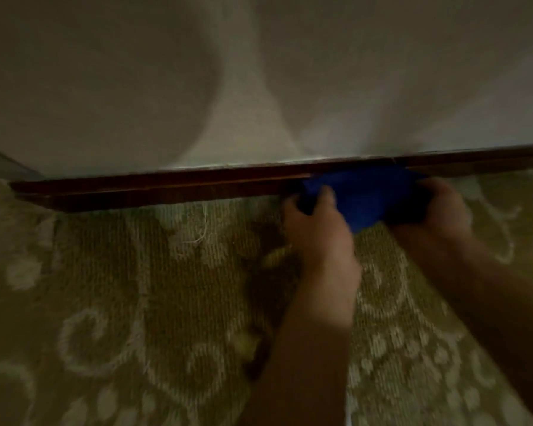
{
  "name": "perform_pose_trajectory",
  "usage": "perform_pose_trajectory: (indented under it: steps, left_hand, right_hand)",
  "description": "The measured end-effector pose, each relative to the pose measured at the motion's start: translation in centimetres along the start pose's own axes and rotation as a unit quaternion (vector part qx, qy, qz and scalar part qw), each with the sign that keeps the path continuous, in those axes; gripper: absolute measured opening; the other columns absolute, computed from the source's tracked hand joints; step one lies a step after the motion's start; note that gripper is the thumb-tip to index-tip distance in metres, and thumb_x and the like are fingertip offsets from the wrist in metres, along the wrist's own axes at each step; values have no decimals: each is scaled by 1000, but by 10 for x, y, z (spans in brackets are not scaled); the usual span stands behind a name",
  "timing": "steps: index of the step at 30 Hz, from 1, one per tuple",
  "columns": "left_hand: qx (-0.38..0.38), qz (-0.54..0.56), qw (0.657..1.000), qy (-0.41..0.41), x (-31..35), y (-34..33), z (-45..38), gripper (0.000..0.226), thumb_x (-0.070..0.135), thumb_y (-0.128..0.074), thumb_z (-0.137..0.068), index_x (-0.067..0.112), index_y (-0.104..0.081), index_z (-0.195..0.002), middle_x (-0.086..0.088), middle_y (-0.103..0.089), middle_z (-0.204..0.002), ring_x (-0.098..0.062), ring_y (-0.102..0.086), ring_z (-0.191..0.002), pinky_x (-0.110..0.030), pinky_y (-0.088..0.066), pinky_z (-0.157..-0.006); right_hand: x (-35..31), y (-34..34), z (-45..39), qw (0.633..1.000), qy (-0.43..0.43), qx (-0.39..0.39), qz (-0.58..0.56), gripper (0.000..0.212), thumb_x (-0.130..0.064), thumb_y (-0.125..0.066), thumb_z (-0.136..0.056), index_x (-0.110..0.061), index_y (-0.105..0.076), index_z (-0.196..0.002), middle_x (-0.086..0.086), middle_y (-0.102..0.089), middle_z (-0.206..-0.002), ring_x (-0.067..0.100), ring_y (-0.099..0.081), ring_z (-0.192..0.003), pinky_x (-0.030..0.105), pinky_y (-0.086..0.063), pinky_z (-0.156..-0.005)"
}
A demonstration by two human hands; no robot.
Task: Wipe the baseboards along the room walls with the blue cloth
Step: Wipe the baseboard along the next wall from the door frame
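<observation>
patterned carpet meets dark baseboard.

Dark brown baseboard looks like wood with a slight sheen; blue cloth soft and matt; carpet rough, woven; wall matt

A blue cloth is pressed against the dark brown wooden baseboard, gripped at either end. The baseboard is seen running along the wall's foot, above patterned carpet.
</observation>
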State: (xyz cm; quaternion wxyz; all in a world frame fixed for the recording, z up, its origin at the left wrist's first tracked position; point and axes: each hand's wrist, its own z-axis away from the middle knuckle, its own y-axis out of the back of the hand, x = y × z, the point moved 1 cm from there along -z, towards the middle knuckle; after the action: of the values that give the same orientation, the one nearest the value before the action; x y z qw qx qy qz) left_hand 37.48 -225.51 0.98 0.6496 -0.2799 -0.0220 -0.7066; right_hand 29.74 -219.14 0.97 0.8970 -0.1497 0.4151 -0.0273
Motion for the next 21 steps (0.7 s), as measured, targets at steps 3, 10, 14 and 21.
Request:
perform_pose_trajectory:
  steps: [3,10,14,21]
  left_hand:
    - [-21,9,1000,14,0,9,-2,33,19,-60,-99,26,-52,-130,-4,-57,-131,-23,-58,-115,-39,-50,-101]
    - [107,89,986,-89,38,85,-7,18,12,-63,-95,25,-62,-107,-6,-66,-119,-28,-66,-110,-50,-52,-100]
    - [184,161,957,-157,68,155,-10,47,26,-67,-88,25,-58,-134,-4,-66,-130,-26,-66,-115,-48,-52,-101]
    - [225,179,932,-221,125,232,-2,41,31,-63,-90,25,-60,-130,-1,-71,-122,-22,-72,-104,-46,-59,-89]
  right_hand:
    - [-20,8,-6,999,24,13,-41,74,-17,-72,-29,-5,-72,-102,11,-68,-98,24,-69,-83,31,-55,-83]
    - [52,-63,16,995,-81,-34,-51,43,-19,-59,-72,-9,-53,-113,13,-59,-98,26,-59,-82,34,-52,-73]
    - [109,-111,37,988,-145,-50,-1,77,-12,-64,-66,5,-42,-137,25,-59,-123,34,-64,-87,32,-56,-52]
    - [159,-169,79,961,-239,-140,24,46,-6,-57,-91,-8,-49,-137,19,-64,-128,33,-66,-113,40,-61,-81]
